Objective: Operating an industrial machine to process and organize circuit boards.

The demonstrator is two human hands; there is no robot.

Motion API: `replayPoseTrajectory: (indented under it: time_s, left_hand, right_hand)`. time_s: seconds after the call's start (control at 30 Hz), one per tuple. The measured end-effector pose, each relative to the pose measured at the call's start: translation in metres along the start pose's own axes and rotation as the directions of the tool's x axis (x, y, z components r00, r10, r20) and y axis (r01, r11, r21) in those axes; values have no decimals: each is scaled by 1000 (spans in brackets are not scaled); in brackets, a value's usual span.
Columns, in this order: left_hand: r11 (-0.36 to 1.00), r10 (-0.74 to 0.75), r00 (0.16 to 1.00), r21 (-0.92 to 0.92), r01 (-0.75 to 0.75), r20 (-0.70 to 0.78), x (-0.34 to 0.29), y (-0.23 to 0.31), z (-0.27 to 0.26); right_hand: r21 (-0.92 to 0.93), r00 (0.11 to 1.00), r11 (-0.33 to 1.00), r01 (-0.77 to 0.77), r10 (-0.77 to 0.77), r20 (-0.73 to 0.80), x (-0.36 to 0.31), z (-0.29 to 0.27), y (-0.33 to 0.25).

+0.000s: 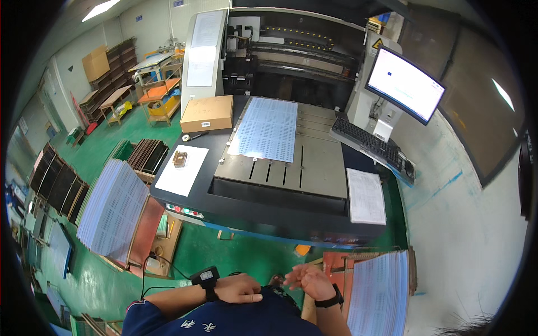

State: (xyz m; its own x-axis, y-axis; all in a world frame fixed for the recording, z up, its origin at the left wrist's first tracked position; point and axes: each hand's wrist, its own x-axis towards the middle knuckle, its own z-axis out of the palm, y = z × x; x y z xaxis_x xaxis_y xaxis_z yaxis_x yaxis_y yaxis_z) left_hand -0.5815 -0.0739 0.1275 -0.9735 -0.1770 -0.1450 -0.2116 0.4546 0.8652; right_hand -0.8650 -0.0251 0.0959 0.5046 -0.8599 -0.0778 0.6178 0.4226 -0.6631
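My left hand rests against the front of my dark blue shirt, back upward and fingers folded in. Nothing shows in it. A black strap with a small dark device circles that wrist. My right hand is raised with its palm turned up. Its fingers are loosely bent and apart, holding nothing; a black band is on the wrist. Near it, to the right, stands a rack of upright whitish printed panels. Ahead of both hands, a pale blue patterned panel lies on the machine's grey slotted bed.
A cardboard box, a white sheet with a small metal block, and a paper form lie on the machine top. A monitor and keyboard stand right. Another panel rack is at left on the green floor.
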Motion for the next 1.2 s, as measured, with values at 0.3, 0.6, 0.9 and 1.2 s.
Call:
replayPoseTrajectory:
  time_s: [0.3,0.6,0.9,1.2]
  left_hand:
    - [967,-104,895,-256,-12,-435,76,-44,-71]
    - [866,-450,401,-279,415,-798,34,-189,-185]
    - [831,-549,408,-422,363,-730,36,-264,-274]
    - [805,-587,372,-566,176,-719,67,-308,-294]
  right_hand:
    - [-27,894,992,-122,98,-437,103,-83,-74]
    - [-99,762,964,-248,132,-634,224,-154,-127]
    - [-136,679,940,-312,120,-724,352,-204,-178]
    - [-2,514,936,-351,191,-836,405,-217,-184]
